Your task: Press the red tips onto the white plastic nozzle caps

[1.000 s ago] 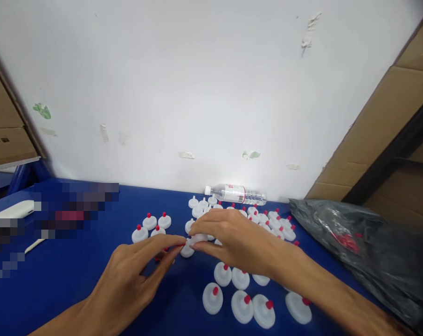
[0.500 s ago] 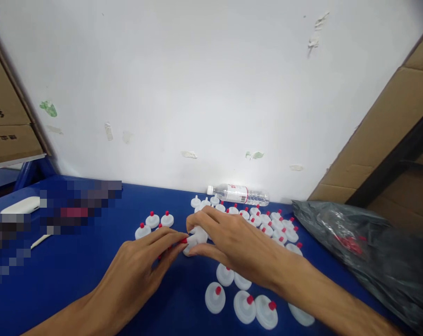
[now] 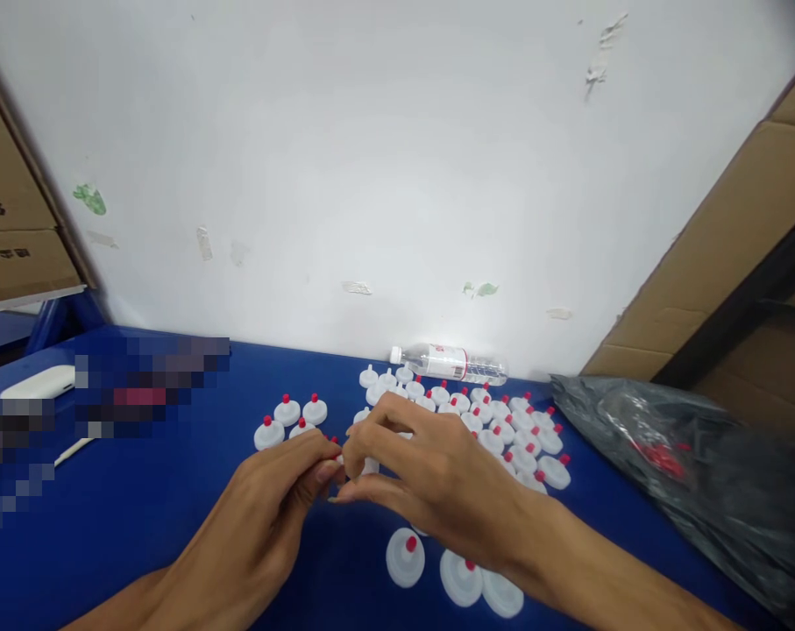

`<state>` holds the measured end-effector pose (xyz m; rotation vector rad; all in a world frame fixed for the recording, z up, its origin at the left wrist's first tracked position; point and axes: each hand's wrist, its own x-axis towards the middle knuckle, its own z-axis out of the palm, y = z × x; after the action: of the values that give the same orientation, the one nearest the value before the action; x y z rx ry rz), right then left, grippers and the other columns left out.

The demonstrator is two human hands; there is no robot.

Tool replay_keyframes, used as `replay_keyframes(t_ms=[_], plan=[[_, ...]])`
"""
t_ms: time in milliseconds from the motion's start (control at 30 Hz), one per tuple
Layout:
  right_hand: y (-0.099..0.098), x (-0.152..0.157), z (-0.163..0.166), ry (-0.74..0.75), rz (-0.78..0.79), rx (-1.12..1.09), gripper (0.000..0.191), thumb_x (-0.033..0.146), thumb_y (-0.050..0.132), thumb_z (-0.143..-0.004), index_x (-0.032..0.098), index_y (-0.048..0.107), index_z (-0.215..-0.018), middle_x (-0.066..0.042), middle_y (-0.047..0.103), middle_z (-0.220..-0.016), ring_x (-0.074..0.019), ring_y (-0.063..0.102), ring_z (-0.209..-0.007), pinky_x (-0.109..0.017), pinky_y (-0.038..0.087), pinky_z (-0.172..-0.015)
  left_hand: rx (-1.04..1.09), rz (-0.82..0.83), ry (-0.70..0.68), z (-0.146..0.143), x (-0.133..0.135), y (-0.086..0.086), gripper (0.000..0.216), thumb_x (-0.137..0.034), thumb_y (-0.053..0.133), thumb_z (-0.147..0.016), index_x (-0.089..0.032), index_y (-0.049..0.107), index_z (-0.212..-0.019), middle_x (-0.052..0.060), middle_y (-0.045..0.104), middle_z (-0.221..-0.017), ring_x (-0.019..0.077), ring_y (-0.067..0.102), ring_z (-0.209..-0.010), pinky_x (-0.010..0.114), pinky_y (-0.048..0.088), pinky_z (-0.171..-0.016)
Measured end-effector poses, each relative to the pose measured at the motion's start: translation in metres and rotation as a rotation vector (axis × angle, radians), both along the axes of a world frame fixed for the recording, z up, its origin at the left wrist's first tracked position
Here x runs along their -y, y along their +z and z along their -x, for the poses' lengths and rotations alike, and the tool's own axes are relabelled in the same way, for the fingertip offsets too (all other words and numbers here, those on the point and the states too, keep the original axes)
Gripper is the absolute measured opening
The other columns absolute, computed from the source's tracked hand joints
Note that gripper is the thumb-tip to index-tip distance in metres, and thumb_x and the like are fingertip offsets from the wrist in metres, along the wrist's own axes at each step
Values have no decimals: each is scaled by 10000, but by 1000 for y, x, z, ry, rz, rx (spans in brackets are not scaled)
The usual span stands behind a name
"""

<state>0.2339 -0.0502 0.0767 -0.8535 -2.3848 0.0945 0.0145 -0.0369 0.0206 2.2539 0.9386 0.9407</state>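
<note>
My left hand [image 3: 275, 499] is closed in a pinch, thumb and forefinger together on a small red cap [image 3: 338, 458] with a bit of white beside it. Curled close against those fingertips, my right hand [image 3: 410, 473] has its forefinger and thumb bent around the same spot; what they grip is mostly hidden. A white round lid [image 3: 369, 466] shows partly between the right fingers, and I cannot tell whether it is held. Left of the hands stand several white lids with red-capped nozzles [image 3: 287, 410]. Many similar lids [image 3: 523, 457] spread out behind and beyond my right hand.
A clear bottle [image 3: 450, 362] lies against the white wall [image 3: 371, 158]. Uncapped white lids [image 3: 369, 377] sit near its neck. At the right is a dark plastic bag [image 3: 699, 491] with red pieces in clear plastic [image 3: 663, 457]. A white device [image 3: 39, 382] lies far left on the blue table [image 3: 173, 491].
My right hand has moved left and down, its fingertips now meeting my left fingertips. The white lid it held earlier is now largely hidden. My left hand has shifted slightly left.
</note>
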Motion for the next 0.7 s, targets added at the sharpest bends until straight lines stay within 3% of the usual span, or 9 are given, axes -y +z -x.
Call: replay_keyframes(t_ms=[267, 400, 500, 567, 700], plan=[[-14, 2, 6, 1, -144, -106, 120, 285, 681, -1034, 220, 611, -961, 2, 622, -923, -106, 650, -772, -194, 542, -668, 23, -13, 26, -3, 2, 8, 374, -394, 360, -1117, -265, 569, -835, -44, 658, -746, 152, 596, -646, 247, 501, -613], [-8, 1, 4, -39, -87, -62, 152, 274, 745, -988, 218, 648, -1091, -15, 649, -1028, -130, 662, -810, -238, 555, -706, -10, -70, 22, -2, -3, 11, 368, -370, 358, -1127, -264, 621, -893, -41, 666, -765, 149, 617, -657, 247, 513, -616], [3, -1, -1, -114, -12, 75, 240, 196, 739, -985, 205, 661, -1212, -50, 650, -1110, -166, 664, -856, -298, 563, -758, -103, -269, 92, 2, -12, 6, 259, -352, 429, -1124, -273, 673, -1086, -14, 715, -930, 164, 672, -787, 261, 525, -647], [7, -4, -6, -203, -2, 185, 191, 134, 718, -981, 184, 698, -1164, -79, 658, -1131, -207, 666, -925, -340, 556, -792, -222, -472, 154, 5, -18, 2, 220, -319, 472, -1108, -279, 680, -1166, 18, 727, -1043, 206, 676, -905, 292, 540, -673], [11, -10, -15, -344, 26, 273, 112, 111, 713, -969, 198, 741, -1035, -69, 701, -1065, -252, 667, -980, -407, 523, -862, -429, -699, 190, 7, -26, -2, 274, -192, 448, -1072, -224, 716, -1024, 68, 706, -989, 265, 597, -919, 404, 570, -787]])
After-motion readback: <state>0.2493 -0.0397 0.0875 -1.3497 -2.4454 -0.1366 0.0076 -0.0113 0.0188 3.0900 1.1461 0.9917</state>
